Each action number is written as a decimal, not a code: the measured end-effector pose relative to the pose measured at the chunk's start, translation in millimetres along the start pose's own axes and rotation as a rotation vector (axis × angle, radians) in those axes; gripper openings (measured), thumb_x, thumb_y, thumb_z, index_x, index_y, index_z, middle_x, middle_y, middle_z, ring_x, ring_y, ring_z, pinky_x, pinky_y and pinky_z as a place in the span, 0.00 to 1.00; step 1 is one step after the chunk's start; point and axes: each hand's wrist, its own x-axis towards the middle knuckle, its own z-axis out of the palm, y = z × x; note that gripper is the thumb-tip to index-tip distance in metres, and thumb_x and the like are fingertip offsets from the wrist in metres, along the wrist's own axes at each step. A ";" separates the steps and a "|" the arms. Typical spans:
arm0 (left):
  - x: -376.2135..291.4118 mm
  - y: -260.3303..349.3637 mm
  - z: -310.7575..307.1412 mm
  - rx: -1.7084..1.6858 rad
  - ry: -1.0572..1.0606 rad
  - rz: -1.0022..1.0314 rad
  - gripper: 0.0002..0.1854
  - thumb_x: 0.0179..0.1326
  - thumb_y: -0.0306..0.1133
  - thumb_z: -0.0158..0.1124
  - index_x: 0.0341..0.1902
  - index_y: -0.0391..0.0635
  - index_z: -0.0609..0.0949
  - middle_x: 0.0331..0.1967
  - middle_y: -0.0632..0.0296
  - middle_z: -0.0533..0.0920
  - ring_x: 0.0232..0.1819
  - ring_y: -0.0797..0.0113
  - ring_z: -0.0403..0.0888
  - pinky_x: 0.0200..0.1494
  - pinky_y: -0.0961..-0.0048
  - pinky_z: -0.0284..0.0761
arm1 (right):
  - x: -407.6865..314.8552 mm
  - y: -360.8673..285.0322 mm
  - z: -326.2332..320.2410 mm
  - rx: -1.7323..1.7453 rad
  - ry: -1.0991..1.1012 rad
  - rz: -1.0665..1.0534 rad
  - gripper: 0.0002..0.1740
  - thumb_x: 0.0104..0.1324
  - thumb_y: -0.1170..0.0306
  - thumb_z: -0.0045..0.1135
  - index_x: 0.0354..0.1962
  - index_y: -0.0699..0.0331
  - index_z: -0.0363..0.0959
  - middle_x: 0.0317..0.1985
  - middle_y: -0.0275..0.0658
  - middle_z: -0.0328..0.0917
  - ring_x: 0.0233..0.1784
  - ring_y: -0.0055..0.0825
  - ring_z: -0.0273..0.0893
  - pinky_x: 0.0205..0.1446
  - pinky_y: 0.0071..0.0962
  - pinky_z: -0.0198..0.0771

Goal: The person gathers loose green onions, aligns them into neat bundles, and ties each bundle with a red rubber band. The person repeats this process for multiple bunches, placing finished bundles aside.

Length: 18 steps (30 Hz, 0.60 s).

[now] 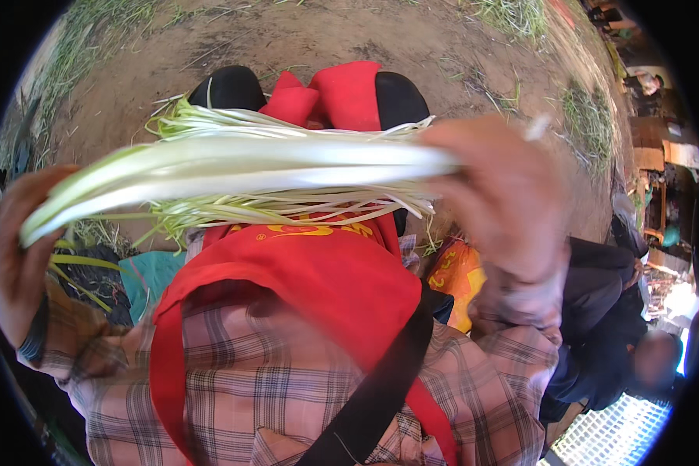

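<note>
A pale white-green bunch of long leafy stalks (256,166), blurred by motion, stretches between my two hands above my lap. My left hand (17,244) is closed round its greener end at the far left. The white end is gripped by my right hand (495,180), which is blurred. Beneath it, a pile of thin white and green stalks (303,215) lies across my lap on a red apron (303,274). The stalks' exact kind cannot be told.
Bare soil (338,35) with scattered green leaves lies beyond my knees. A person in dark clothes (594,326) sits close on the right. An orange and yellow bag (460,279) lies beside my right arm, a teal cloth (148,276) on the left. Green stalks (585,122) lie at the upper right.
</note>
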 end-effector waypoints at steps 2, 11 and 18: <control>9.6 -26.9 28.6 0.097 -0.133 -0.020 0.17 0.53 0.27 0.61 0.48 0.38 0.80 0.45 0.49 0.81 0.44 0.52 0.81 0.48 0.63 0.75 | -3.0 1.8 51.2 -0.142 -0.051 0.031 0.12 0.53 0.74 0.57 0.38 0.61 0.71 0.28 0.36 0.69 0.30 0.33 0.73 0.32 0.32 0.69; -2.4 -123.8 40.0 0.423 -0.057 -0.278 0.34 0.44 0.23 0.65 0.61 0.53 0.73 0.38 0.53 0.82 0.41 0.54 0.81 0.42 0.61 0.75 | -25.4 23.5 119.2 -0.216 0.012 0.149 0.14 0.53 0.71 0.54 0.40 0.58 0.73 0.32 0.34 0.72 0.37 0.31 0.74 0.38 0.29 0.70; 15.3 -98.6 60.6 0.272 -0.265 -0.067 0.34 0.45 0.24 0.65 0.61 0.44 0.71 0.56 0.49 0.74 0.57 0.48 0.72 0.58 0.60 0.67 | -38.1 30.7 73.0 -0.030 0.187 0.290 0.23 0.52 0.74 0.63 0.48 0.59 0.74 0.43 0.38 0.77 0.47 0.38 0.74 0.51 0.35 0.70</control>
